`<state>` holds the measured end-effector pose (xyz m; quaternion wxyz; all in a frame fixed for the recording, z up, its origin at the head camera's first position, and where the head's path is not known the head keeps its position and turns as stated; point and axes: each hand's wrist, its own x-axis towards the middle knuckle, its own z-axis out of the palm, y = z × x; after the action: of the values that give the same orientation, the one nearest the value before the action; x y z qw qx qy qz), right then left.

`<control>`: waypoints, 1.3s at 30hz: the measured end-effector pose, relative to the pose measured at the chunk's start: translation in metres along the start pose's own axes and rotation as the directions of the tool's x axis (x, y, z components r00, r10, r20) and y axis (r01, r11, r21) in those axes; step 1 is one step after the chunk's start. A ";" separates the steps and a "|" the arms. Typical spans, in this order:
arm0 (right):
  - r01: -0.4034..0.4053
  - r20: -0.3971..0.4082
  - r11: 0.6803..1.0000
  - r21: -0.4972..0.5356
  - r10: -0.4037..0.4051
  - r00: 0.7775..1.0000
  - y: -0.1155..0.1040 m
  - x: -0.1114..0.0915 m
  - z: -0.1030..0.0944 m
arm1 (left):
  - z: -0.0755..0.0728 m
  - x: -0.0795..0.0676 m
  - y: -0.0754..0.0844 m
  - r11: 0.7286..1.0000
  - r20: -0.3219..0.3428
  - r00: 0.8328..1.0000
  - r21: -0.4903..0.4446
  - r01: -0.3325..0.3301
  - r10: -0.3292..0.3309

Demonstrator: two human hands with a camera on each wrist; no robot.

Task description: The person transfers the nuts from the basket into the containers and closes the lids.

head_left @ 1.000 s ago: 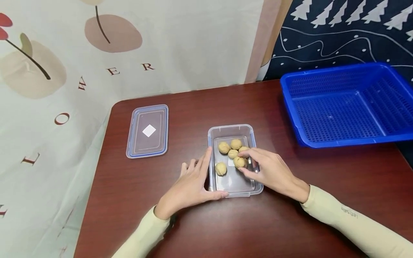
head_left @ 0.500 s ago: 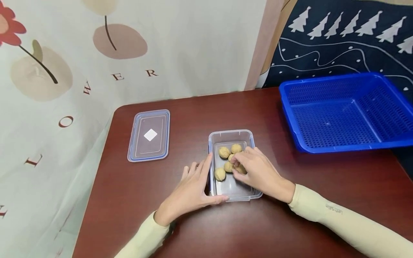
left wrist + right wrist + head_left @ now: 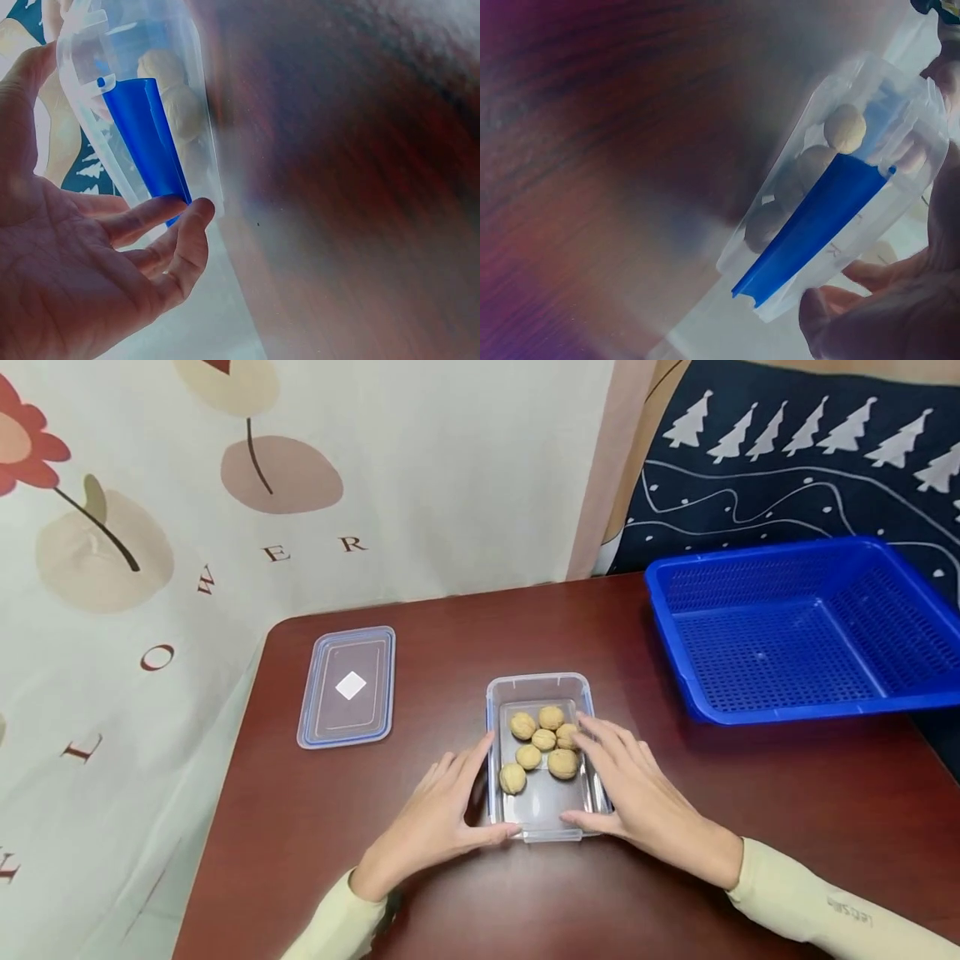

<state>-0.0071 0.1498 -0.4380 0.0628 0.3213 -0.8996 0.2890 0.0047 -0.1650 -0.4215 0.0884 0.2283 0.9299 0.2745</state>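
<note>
Several tan walnuts (image 3: 543,740) lie on the bottom of a clear plastic container (image 3: 538,682), mostly toward its far half. Blue clips run along the container's sides, as the left wrist view shows on one clip (image 3: 146,139). My left hand (image 3: 431,818) spans the near left corner, fingers extended along the left side and thumb at the front rim. My right hand (image 3: 637,785) is at the right side, its spread fingertips over the right rim and its thumb over the near right part. No walnut is between its fingers. In the right wrist view, walnuts (image 3: 845,129) show through the wall.
A clear lid (image 3: 348,727) with a blue seal and a white square label lies on the table (image 3: 442,635) at the left. A blue plastic basket (image 3: 795,714) stands at the back right. A printed curtain (image 3: 450,468) hangs behind the table.
My right hand has let go of the walnuts and drawn back to the right rim, its fingers spreading. The walnuts now lie apart from it. My left hand stays at the corner.
</note>
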 end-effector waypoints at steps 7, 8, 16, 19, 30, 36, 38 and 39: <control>-0.165 0.124 0.980 0.108 0.152 0.981 -0.004 -0.007 -0.007 | -0.008 0.000 -0.007 1.000 -0.035 0.999 -0.018 0.011 -0.012; -0.182 0.136 0.976 0.121 0.166 0.977 -0.004 -0.009 -0.007 | -0.011 0.000 -0.010 1.000 -0.050 0.999 -0.022 0.012 -0.013; -0.285 0.157 0.947 0.146 0.262 0.952 0.001 -0.023 -0.013 | -0.069 0.025 -0.087 0.998 -0.421 0.906 -0.058 0.007 -0.031; -0.282 0.187 0.945 0.164 0.251 0.950 -0.001 -0.019 -0.011 | -0.099 0.016 -0.121 0.993 -0.498 0.860 -0.027 0.111 -0.110; -0.289 0.241 0.938 0.192 0.241 0.940 -0.001 -0.012 -0.008 | -0.144 0.005 -0.186 0.920 -0.256 0.894 0.037 0.391 -0.369; -0.299 0.237 0.934 0.197 0.250 0.939 0.002 -0.014 -0.007 | -0.142 0.024 -0.204 0.916 -0.227 0.894 0.015 0.401 -0.387; -0.291 0.239 0.934 0.205 0.241 0.941 0.001 -0.011 -0.005 | -0.142 0.023 -0.212 0.907 -0.240 0.882 0.015 0.421 -0.406; -0.291 0.241 0.934 0.205 0.240 0.940 0.002 -0.011 -0.005 | -0.142 0.025 -0.215 0.903 -0.243 0.878 0.017 0.429 -0.412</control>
<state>0.0004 0.1598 -0.4382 -0.1120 0.2303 -0.8952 0.3646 -0.1394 -0.3802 -0.4225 0.0277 -0.0099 0.9702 0.2406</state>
